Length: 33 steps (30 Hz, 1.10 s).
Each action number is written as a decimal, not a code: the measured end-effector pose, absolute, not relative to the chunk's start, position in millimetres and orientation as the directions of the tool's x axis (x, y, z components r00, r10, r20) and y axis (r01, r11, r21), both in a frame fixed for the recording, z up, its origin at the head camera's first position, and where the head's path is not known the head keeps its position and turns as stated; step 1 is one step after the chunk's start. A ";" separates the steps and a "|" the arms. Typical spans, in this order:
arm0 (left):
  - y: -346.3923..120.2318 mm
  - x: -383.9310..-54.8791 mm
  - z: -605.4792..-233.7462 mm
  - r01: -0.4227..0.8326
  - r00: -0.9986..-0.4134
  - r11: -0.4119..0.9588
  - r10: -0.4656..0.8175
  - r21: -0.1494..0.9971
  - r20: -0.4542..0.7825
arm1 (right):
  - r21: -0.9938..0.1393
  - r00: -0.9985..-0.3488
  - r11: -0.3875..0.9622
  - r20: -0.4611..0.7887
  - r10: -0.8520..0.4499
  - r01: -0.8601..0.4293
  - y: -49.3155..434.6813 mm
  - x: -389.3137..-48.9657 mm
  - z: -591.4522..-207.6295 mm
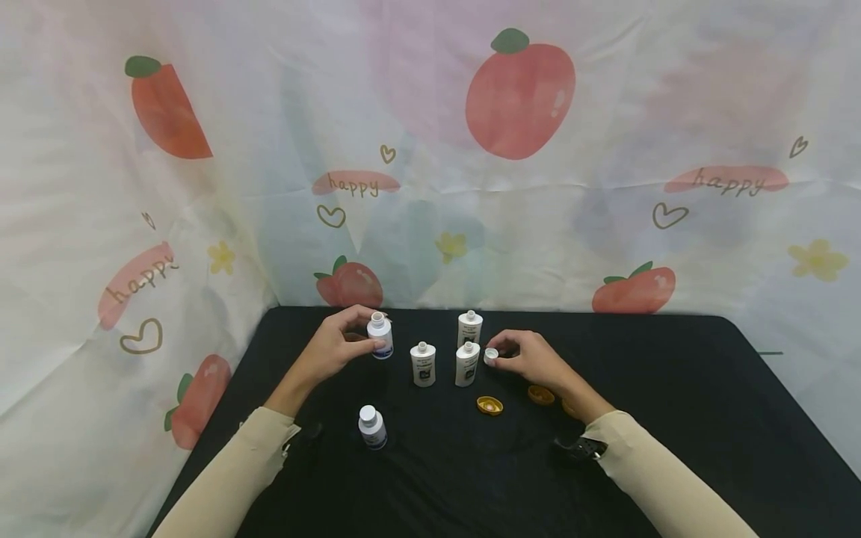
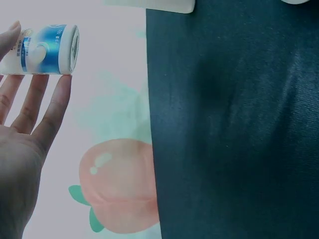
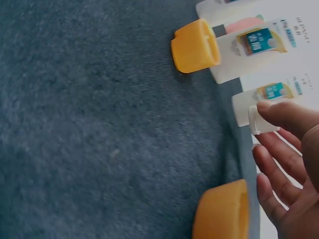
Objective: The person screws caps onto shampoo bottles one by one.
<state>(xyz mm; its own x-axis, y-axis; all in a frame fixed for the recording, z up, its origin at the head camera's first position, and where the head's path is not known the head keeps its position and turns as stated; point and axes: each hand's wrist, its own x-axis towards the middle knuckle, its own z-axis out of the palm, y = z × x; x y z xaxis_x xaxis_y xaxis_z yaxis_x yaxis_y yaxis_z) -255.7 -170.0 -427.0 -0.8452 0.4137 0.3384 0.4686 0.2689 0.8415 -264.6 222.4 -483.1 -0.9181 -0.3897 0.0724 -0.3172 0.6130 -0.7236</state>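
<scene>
My left hand (image 1: 339, 341) holds a small white bottle (image 1: 380, 338) with a blue label. The bottle's mouth shows uncapped in the head view; in the left wrist view the label (image 2: 49, 49) faces the camera, thumb on one side and fingertips on the other. Between thumb and fingers, my right hand (image 1: 528, 357) pinches a white bottle cap (image 1: 491, 356). It is beside two of three flat white bottles, one in front (image 1: 467, 365), one behind (image 1: 470, 327) and one to the left (image 1: 423, 365); these stand upright without their yellow caps. The right wrist view shows the white cap (image 3: 253, 119) from its side.
A second small white bottle (image 1: 372, 428), with its white cap on, stands nearer the front left. Yellow caps (image 1: 489, 406) lie on the black tabletop (image 1: 464, 478), one partly hidden by the right wrist. A printed curtain (image 1: 430, 224) hangs behind the table and along its left side.
</scene>
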 end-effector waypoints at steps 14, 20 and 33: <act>-165.7 -244.9 -412.5 0.482 -0.843 0.249 0.395 0.840 0.366 | -0.774 -0.911 0.544 0.101 -0.399 -0.324 229.7 -250.4 -466.2; -160.2 -238.3 -405.3 0.472 -0.843 0.221 0.398 0.854 0.363 | -0.779 -0.906 0.531 0.111 -0.408 -0.334 232.0 -245.5 -462.0; -148.1 -226.2 -394.1 0.504 -0.823 0.223 0.418 0.834 0.385 | -0.820 -0.891 0.450 0.148 -0.429 -0.353 240.7 -236.7 -450.9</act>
